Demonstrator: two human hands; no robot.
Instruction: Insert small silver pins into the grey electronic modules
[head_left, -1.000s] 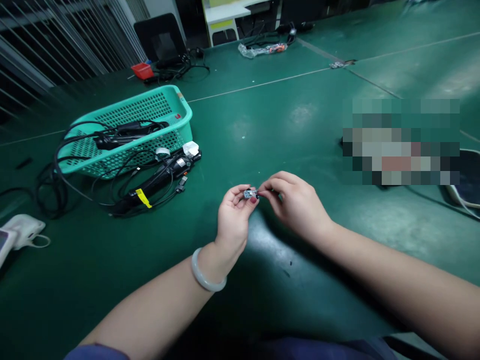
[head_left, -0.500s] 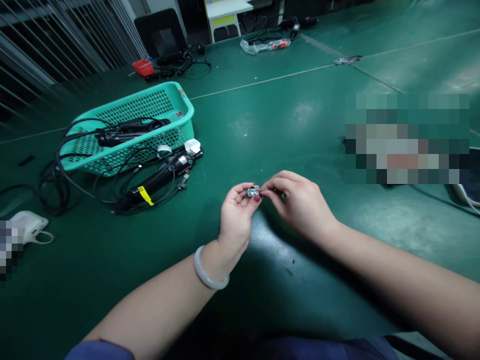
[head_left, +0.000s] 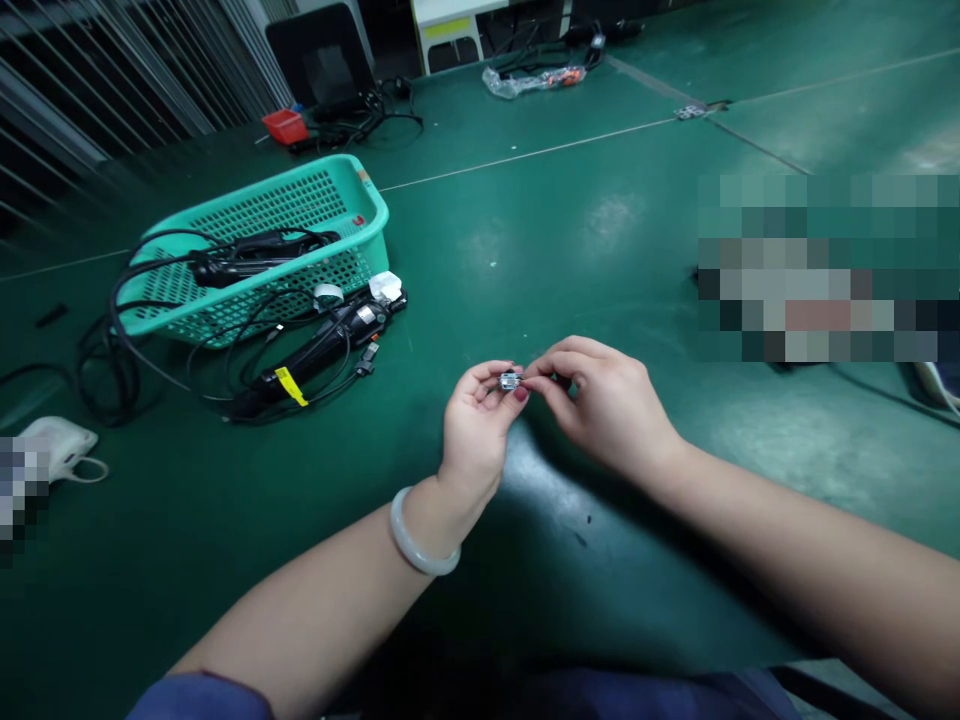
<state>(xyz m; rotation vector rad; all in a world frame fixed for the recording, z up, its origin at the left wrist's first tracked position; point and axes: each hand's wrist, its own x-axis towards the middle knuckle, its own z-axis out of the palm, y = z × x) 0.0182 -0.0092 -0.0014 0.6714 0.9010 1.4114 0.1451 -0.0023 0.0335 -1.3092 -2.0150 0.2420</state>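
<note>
Over the table's middle, my left hand [head_left: 474, 420] pinches a small silvery metal part [head_left: 510, 381] between thumb and fingertips; its exact kind is too small to make out. A pale bangle [head_left: 414, 540] circles the left wrist. My right hand [head_left: 604, 395] meets the part from the right, thumb and forefinger pressed together at its right end. Whatever sits between those right fingertips is hidden. Both hands are held close together above the green table [head_left: 562, 290], fingertips nearly touching.
A turquoise basket [head_left: 373, 215] at the left contains black cabled devices. Beside it lies another black device [head_left: 322, 350] with a yellow tag and cables. A white object [head_left: 64, 440] is at the left edge. Farther back are a red tray [head_left: 285, 127] and a clear plastic bag [head_left: 517, 82].
The view has shifted slightly. The metal part appears turned a little in the left fingers. Both hands keep their grip close together.
</note>
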